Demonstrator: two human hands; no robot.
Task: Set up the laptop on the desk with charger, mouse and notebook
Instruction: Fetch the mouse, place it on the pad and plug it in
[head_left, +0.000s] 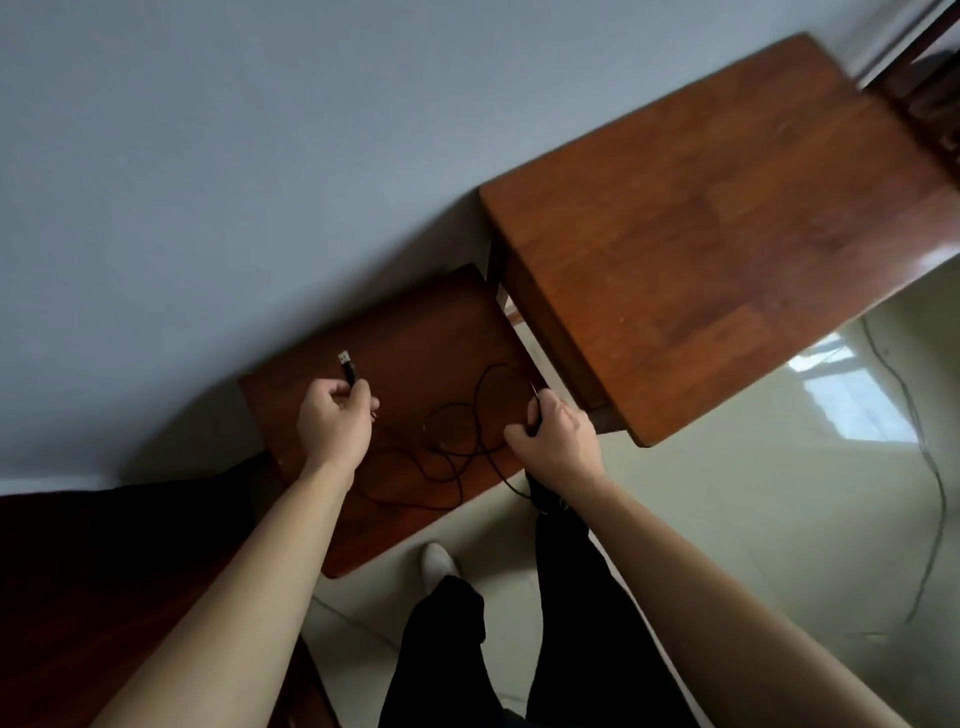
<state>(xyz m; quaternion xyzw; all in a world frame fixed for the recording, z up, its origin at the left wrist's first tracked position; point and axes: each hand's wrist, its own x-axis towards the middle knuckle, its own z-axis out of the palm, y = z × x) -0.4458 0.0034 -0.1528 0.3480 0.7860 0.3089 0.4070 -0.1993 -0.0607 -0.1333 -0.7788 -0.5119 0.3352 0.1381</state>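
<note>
A thin black cable (457, 431) lies in loose loops on a low dark wooden stool (415, 338). My left hand (335, 423) pinches the cable just behind its USB plug (347, 366), which points up and away. My right hand (553, 436) is closed on another stretch of the same cable at the stool's right edge; what the fingers cover is hidden. The wooden desk (727, 234) stands to the right of the stool with a bare top. No laptop, mouse or notebook shows in the head view.
A grey wall (234, 156) runs behind stool and desk. A thin cord (930, 467) trails over the glossy tiled floor on the right. My legs in black trousers (571, 623) and one white sock (439, 564) stand by the stool. Dark furniture (104, 571) fills the lower left.
</note>
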